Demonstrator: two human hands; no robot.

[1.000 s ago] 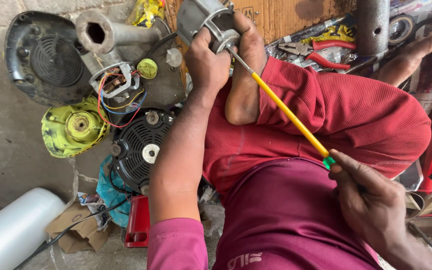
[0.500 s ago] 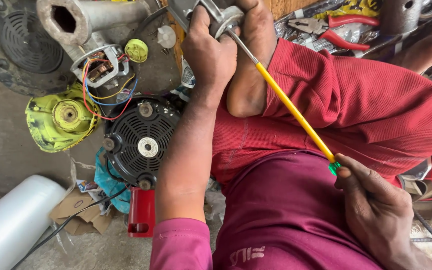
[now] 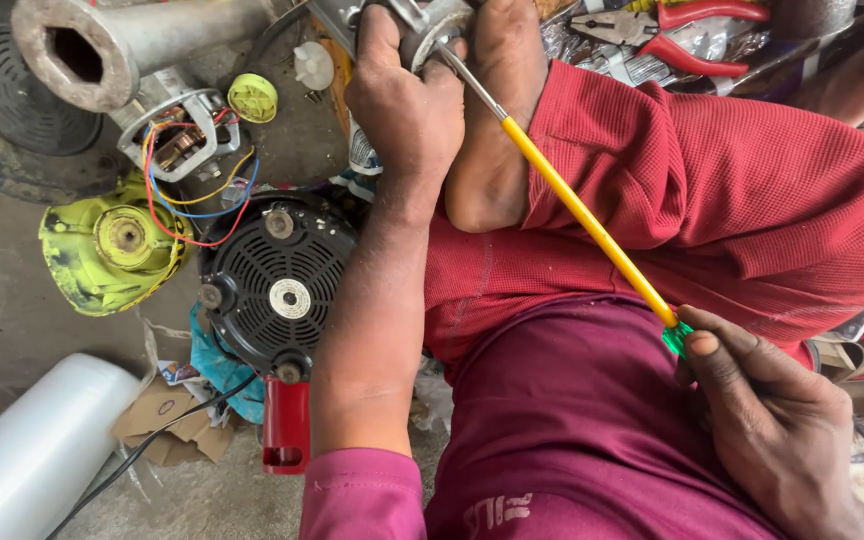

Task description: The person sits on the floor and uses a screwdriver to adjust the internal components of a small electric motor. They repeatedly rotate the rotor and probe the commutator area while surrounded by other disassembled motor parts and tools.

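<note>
I sit on the floor with one foot (image 3: pixel 492 120) drawn up. My left hand (image 3: pixel 402 100) grips a grey metal part (image 3: pixel 422 25) at the top of the view, pressed against that foot. My right hand (image 3: pixel 772 430) holds the green handle end of a long screwdriver (image 3: pixel 582 215) with a yellow shaft. Its steel tip reaches into the metal part beside my left hand's fingers. The shaft slants across my red-trousered leg (image 3: pixel 732 190).
A black round motor housing (image 3: pixel 277 285) lies by my left forearm. A yellow-green cover (image 3: pixel 112 250), a wired motor piece (image 3: pixel 177 140) and a grey metal tube (image 3: pixel 122 45) lie to the left. Red-handled pliers (image 3: pixel 672 25) lie at the top right. A white roll (image 3: pixel 32 450) sits bottom left.
The view has shifted down and closer. My right hand has drawn slightly lower and to the right with the screwdriver handle. My left hand keeps its grip on the metal part.
</note>
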